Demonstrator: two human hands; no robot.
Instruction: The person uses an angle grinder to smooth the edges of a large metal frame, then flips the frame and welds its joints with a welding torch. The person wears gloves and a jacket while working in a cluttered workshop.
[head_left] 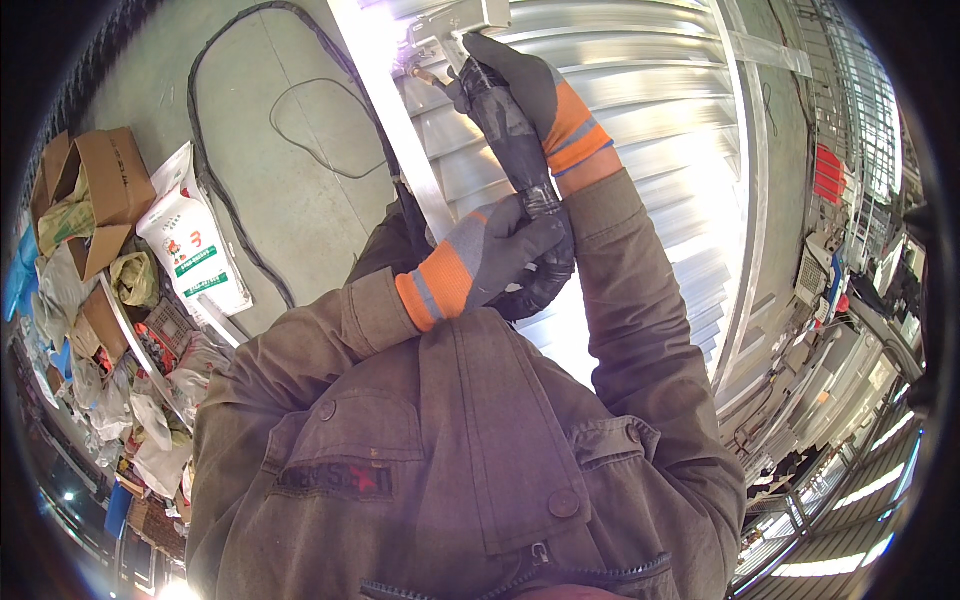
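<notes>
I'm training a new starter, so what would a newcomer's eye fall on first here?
Probably the white-violet glare at the top, left of centre. Next come the orange-and-grey gloved hands at upper centre: right hand higher, left hand lower, both around a black tube. At far left, an open carton shows beside a white sack.

The grey-green floor [255, 205] spreads out on the left, with a thick black cable [207, 172] looped across it and a thin wire [346, 176] curled inside that loop. Farther left lies a white sack [200, 240], just beside an open cardboard box [122, 190] and a heap of bags [160, 445]. Right of the cable, a silver slatted frame [640, 65] bears a small metal block [470, 18] at the far end.
</notes>
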